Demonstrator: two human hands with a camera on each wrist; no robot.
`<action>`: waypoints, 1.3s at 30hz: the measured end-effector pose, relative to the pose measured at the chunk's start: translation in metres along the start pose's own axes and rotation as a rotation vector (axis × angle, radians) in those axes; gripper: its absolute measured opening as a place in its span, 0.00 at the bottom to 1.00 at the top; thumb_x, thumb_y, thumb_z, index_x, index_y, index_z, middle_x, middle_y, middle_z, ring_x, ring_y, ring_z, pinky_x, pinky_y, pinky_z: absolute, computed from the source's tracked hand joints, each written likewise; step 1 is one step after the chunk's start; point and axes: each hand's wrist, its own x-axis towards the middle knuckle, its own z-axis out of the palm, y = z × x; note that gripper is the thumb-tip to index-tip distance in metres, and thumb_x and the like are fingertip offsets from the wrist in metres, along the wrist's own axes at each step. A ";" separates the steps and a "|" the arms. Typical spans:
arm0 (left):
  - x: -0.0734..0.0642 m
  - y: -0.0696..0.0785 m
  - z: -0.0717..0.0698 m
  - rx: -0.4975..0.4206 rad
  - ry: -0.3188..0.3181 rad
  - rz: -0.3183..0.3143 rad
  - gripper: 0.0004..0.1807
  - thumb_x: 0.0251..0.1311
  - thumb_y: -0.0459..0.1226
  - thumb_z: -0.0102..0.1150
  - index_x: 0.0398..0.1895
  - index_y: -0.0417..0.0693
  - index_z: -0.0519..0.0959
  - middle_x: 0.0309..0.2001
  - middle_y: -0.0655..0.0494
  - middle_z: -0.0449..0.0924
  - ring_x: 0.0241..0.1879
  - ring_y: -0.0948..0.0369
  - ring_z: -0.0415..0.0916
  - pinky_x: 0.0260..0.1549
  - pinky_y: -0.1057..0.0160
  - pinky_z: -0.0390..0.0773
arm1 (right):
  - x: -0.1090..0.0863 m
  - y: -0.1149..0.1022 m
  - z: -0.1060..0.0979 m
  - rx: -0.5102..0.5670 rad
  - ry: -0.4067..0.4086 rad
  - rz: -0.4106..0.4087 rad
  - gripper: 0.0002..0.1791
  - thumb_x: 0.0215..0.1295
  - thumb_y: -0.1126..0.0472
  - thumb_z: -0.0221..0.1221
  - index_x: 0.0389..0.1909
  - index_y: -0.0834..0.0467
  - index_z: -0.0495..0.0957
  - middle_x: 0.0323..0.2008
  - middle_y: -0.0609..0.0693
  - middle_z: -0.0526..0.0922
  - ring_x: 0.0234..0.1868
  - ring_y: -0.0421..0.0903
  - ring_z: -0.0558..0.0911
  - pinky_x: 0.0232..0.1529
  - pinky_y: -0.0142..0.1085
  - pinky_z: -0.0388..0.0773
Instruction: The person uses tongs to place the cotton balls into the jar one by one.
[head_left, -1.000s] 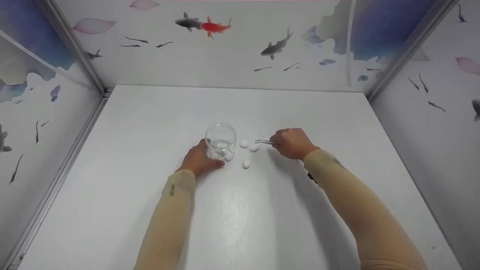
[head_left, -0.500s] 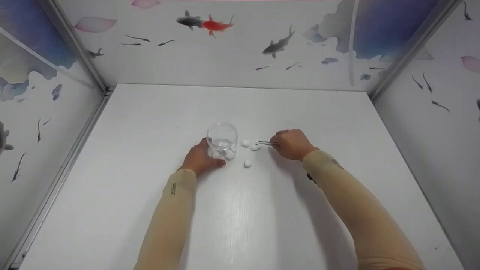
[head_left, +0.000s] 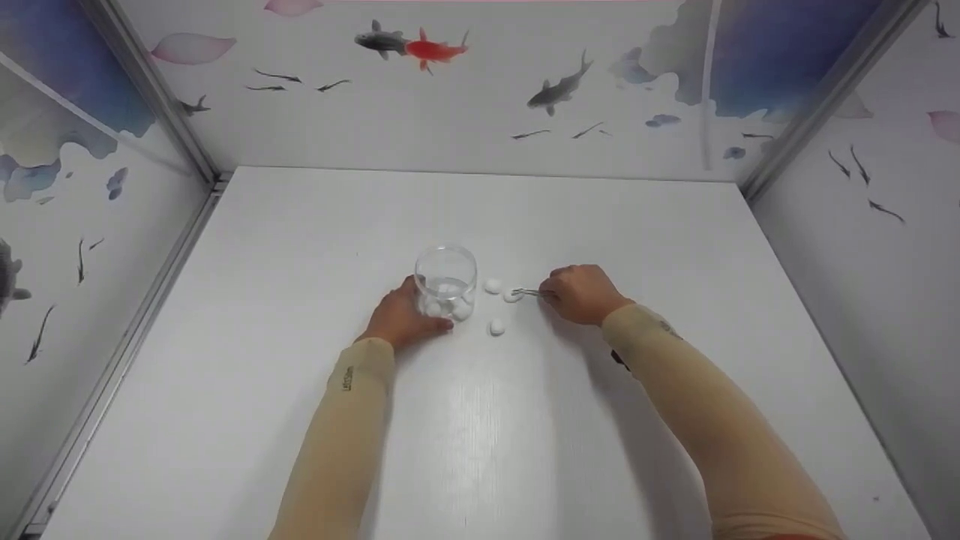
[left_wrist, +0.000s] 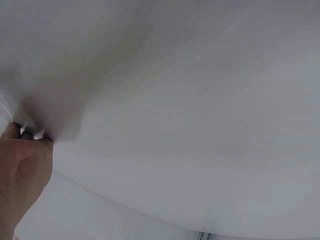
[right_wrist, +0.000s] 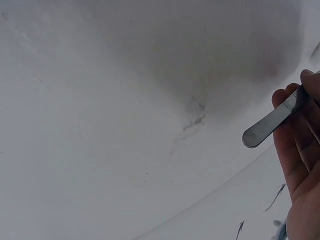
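Observation:
In the head view my left hand (head_left: 405,319) grips the lower left side of a clear, open-topped jar (head_left: 446,262), its thumb in front. Several white cotton balls (head_left: 459,309) lie at the bottom. My right hand (head_left: 583,294) pinches metal tweezers (head_left: 534,292), whose tips point left and lie over one cotton ball (head_left: 511,297); whether they grasp it cannot be told. Two more loose balls sit near the jar, one behind (head_left: 493,286) and one in front (head_left: 496,327). The right wrist view shows the tweezers' rounded rear end (right_wrist: 265,130) sticking out of the hand.
A white tabletop (head_left: 465,435) carries everything. Upright panels printed with fish and petals stand along its back (head_left: 465,105) and both sides, with metal posts at the corners.
My right hand has come slightly toward me, bringing the tweezers' tips down onto the nearest cotton ball. The left hand stays on the jar; the whole view shifts slightly.

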 end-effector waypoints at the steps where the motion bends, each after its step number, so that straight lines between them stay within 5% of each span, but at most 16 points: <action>1: 0.000 0.000 0.000 -0.001 -0.001 0.002 0.67 0.37 0.62 0.79 0.79 0.49 0.54 0.73 0.45 0.62 0.73 0.45 0.55 0.72 0.46 0.54 | 0.000 0.000 0.000 0.002 0.000 0.002 0.07 0.63 0.67 0.64 0.37 0.55 0.90 0.32 0.48 0.87 0.33 0.46 0.86 0.35 0.43 0.85; 25: -0.003 0.004 -0.003 -0.011 -0.014 -0.001 0.65 0.39 0.60 0.79 0.79 0.49 0.54 0.73 0.45 0.61 0.73 0.45 0.55 0.72 0.46 0.54 | -0.003 0.003 -0.031 -0.010 0.098 0.029 0.07 0.63 0.66 0.65 0.38 0.56 0.89 0.31 0.48 0.87 0.32 0.47 0.86 0.34 0.44 0.85; 39: 0.000 0.002 -0.001 -0.004 -0.008 0.012 0.64 0.39 0.60 0.79 0.78 0.50 0.55 0.73 0.45 0.63 0.72 0.45 0.57 0.71 0.45 0.55 | 0.038 -0.038 -0.076 -0.047 0.193 -0.074 0.06 0.65 0.65 0.64 0.38 0.56 0.89 0.29 0.48 0.85 0.26 0.44 0.83 0.27 0.39 0.83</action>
